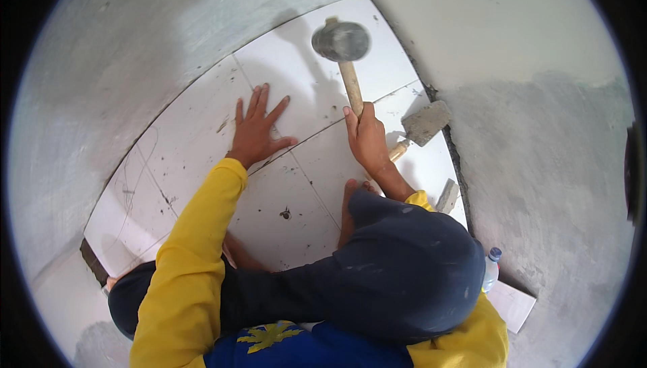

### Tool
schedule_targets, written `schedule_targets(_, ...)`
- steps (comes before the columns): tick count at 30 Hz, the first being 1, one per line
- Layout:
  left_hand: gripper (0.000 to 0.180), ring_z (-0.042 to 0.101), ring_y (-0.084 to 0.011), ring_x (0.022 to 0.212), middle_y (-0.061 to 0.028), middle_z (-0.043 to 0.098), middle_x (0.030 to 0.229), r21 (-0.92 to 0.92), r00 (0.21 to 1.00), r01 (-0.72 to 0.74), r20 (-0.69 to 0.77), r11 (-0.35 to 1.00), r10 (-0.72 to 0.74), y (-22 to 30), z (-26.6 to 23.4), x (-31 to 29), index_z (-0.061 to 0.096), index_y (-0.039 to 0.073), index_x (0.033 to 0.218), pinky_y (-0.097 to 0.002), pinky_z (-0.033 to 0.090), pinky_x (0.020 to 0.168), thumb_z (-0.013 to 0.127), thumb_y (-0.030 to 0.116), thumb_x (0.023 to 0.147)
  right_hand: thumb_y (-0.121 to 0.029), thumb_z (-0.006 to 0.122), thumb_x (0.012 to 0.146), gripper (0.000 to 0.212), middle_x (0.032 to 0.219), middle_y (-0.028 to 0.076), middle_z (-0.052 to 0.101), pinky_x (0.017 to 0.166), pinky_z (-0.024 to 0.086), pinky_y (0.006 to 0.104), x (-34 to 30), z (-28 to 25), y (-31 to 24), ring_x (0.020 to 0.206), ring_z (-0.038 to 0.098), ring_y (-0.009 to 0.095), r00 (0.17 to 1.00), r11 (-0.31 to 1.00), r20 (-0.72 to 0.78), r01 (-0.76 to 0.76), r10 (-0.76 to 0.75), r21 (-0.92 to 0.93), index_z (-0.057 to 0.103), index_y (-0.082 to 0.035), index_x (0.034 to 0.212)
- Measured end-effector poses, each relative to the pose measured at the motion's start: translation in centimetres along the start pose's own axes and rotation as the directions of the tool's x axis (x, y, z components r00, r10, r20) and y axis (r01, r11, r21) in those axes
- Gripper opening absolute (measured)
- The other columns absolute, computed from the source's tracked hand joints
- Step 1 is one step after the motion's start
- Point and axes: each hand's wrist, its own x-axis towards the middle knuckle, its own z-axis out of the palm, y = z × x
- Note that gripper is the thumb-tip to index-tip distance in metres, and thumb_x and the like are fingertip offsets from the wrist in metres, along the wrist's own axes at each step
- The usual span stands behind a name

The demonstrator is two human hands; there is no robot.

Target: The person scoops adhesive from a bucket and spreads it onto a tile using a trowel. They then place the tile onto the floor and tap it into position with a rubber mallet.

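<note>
Two grey walls (532, 166) are met by a floor of white tiles (263, 206), and at least five tiles can be counted in it. Bits of dirt are spread on top. One mallet (344, 50) is seen, held up over the tiles, with its shadow cast on them. Its stick is gripped low down by the right hand (366, 137), with the fingers wrapped around it. The stick is pointed away from the person, with a small lean to the left, and the dark head is set at the far end, its long way laid across from left to right.

Nothing is held by the left hand (257, 131). It is pressed flat on the tiles, with the fingers spread wide. Near the right wrist, one trowel (426, 124) is laid, its blade aimed at the right wall. Closer to the person, one grey chunk (447, 196) is seen by the floor's edge. One bottle (493, 270) is stood beside one loose tile (511, 305), past the right knee.
</note>
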Motion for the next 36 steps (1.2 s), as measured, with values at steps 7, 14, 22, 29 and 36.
schedule_targets(7, 0.105, 0.005, -0.0377, 0.168, -0.0219, 0.011, 0.18, -0.003, 0.999, 0.002, -0.044, 1.0, -0.003, -0.7, 0.2, 0.0, 0.037, 0.026, 0.17, -0.0653, 0.002, 0.13, 0.067, 0.081, 0.086, -0.04, 0.059, 0.111, 0.043, 0.073, 0.03, 0.067, 0.061, 0.052, 0.0592, -0.1, 0.0, -3.3, 0.072, 0.069, 0.054, 0.998, 0.998, 0.037, 0.044, -0.045, 0.036, 0.048, 0.001, 0.11)
schedule_targets(14, 0.109, 0.007, -0.0429, 0.166, -0.0276, 0.013, 0.178, -0.01, 0.999, -0.027, -0.044, 1.0, 0.026, 0.8, 0.0, 0.8, 0.033, 0.015, 0.17, -0.0604, 0.007, 0.132, 0.067, 0.078, 0.088, -0.045, 0.057, 0.112, 0.047, 0.071, 0.023, 0.067, 0.06, 0.054, 0.0489, -0.3, 0.4, -2.0, 0.063, 0.069, 0.039, 0.99, 0.956, 0.109, -0.121, 0.094, 0.269, 0.054, 0.003, 0.111)
schedule_targets(22, 0.112, 0.009, -0.0454, 0.165, -0.0317, 0.015, 0.176, -0.066, 0.991, -0.074, -0.115, 0.995, 0.066, 2.5, 0.9, 1.6, 0.031, 0.004, 0.169, -0.057, 0.012, 0.133, 0.069, 0.074, 0.09, -0.042, 0.051, 0.115, 0.043, 0.065, 0.007, 0.056, 0.044, 0.045, 0.0354, 1.0, 3.3, -2.1, 0.047, 0.055, 0.016, 0.905, 0.632, -0.092, -0.215, 0.416, 0.745, 0.05, -0.001, 0.102)
schedule_targets(29, 0.109, 0.011, -0.0457, 0.165, -0.0325, 0.018, 0.174, -0.028, 0.99, -0.039, -0.139, 0.999, 0.035, 1.5, 1.3, 0.8, 0.033, 0.001, 0.167, -0.0562, 0.013, 0.132, 0.071, 0.069, 0.092, -0.043, 0.052, 0.115, 0.038, 0.069, 0.0, 0.048, 0.04, 0.04, 0.0281, 3.0, 3.5, -5.6, 0.048, 0.046, 0.01, 0.912, 0.516, -0.127, -0.103, 0.391, 0.85, 0.044, -0.006, 0.109)
schedule_targets(36, 0.107, 0.01, -0.0464, 0.165, -0.0334, 0.017, 0.174, -0.052, 0.992, -0.024, -0.124, 0.998, 0.017, 3.0, 1.7, 1.0, 0.031, 0.001, 0.167, -0.0563, 0.012, 0.132, 0.07, 0.068, 0.093, -0.05, 0.052, 0.113, 0.053, 0.072, 0.018, 0.066, 0.062, 0.054, 0.0477, 3.4, 2.1, -1.9, 0.061, 0.067, 0.031, 0.937, 0.799, -0.09, -0.234, 0.337, 0.554, 0.053, 0.003, 0.108)
